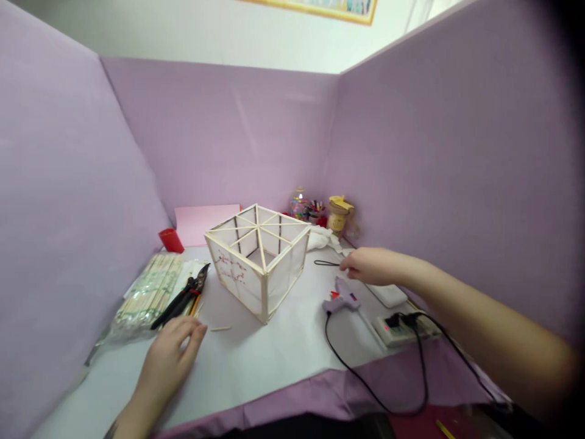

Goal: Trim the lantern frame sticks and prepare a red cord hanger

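The frame is on the table. The left hand, its fingers a little apart, is near the cutters. Whether the right hand holds the loop, I cannot tell.

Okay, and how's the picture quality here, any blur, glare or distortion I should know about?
Head view: soft, even light, with faint pale streaks on the back purple panel; right hand and left hand slightly blurred; jar of colorful bits too soft for detail; wide-angle stretching towards the edges, and a dark curved border down the right side.
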`<state>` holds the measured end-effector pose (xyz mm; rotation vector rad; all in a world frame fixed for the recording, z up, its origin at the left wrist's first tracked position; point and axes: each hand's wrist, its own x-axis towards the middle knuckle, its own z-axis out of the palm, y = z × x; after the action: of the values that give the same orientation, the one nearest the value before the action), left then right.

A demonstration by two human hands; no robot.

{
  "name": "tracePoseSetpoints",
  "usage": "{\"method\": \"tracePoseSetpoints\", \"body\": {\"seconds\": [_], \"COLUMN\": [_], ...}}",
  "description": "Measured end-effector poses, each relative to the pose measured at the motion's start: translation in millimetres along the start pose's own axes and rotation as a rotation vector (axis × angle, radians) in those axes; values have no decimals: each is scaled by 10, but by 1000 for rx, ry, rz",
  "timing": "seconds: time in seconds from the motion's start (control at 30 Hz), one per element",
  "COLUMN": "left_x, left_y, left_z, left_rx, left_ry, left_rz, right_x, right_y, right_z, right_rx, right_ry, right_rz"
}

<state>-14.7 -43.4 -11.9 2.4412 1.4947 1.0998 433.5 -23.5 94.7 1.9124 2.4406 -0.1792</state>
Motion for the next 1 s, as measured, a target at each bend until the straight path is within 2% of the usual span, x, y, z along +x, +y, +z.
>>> {"method": "tracePoseSetpoints", "body": {"seconds": [0.07,0.17,0.23,0.27,0.3,0.4,0.47,0.57,0.67,0.77,0.93,1.0], "left_x": [250,638,792,825,829,722,619,507,458,449,459,461], "left_y": [88,142,154,157,159,132,79,-27,-109,-143,-174,-197], "left_z": [-41,-75,-53,-26,8,127,198,281,341,362,324,309], "left_rx": [-56,-122,-174,-200,-224,-258,-252,-244,-230,-189,-133,-116], "left_ry": [69,142,180,192,192,148,126,149,217,255,274,293], "left_rz": [-86,-219,-252,-257,-251,-171,-109,-115,-169,-150,-2,29], "right_x": [127,435,667,776,878,1124,1243,1382,1487,1538,1530,1561], "right_y": [-87,-220,-344,-419,-501,-756,-899,-1042,-1128,-1184,-1110,-1016], "right_z": [-114,-354,-513,-581,-640,-754,-778,-748,-677,-653,-882,-985], "right_rx": [-3,77,209,264,290,191,99,3,-39,-56,-28,13], "right_ry": [120,415,555,564,527,279,122,-12,-35,-25,-80,-45], "right_rz": [44,151,131,62,-46,-387,-472,-409,-341,-303,-254,-252]}}
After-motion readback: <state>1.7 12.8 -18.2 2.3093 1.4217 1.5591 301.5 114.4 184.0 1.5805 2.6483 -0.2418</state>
